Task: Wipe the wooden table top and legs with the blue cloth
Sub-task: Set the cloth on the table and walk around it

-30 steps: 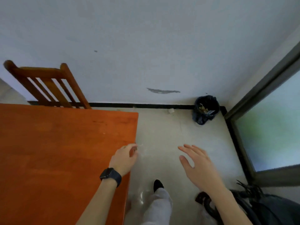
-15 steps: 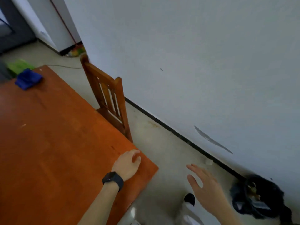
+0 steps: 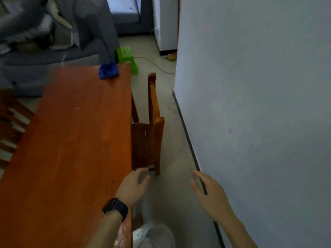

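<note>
At the bottom edge, a pale grey trouser leg [image 3: 155,235] shows above the pale concrete floor [image 3: 172,158]. The left forearm reaches forward from there with a black wristwatch [image 3: 115,207] on the wrist. The left grip [image 3: 132,187], a bare hand, hangs at the right edge of the long orange-brown wooden counter [image 3: 71,149], partly over the wood and partly over the floor. Its fingers are loosely curled with the thumb apart from them, and it holds nothing. Whether it touches the wood cannot be told. The right grip [image 3: 207,190], also bare, is held in the air over the floor, near the dark skirting strip [image 3: 188,136] at the foot of the plain grey-white wall [image 3: 259,104]. It is spread and relaxed, fingers reaching forward, with nothing in it.

Just past the left grip, a brown wooden slatted chair [image 3: 155,136] stands pushed in against the counter's right side, its back toward the wall. On the left side of the counter, a second wooden chair with slats [image 3: 12,122] shows partly, blurred.

The crumpled blue cloth [image 3: 108,70] lies on the counter top at its far right corner, well apart from both hands. Beyond that corner a bright green plastic stool [image 3: 126,57] stands on the floor, and a thin cable [image 3: 154,64] runs across the floor beside it. Farther back on the left, a dark grey sofa [image 3: 53,56] carries a blurred heap of things.
</note>
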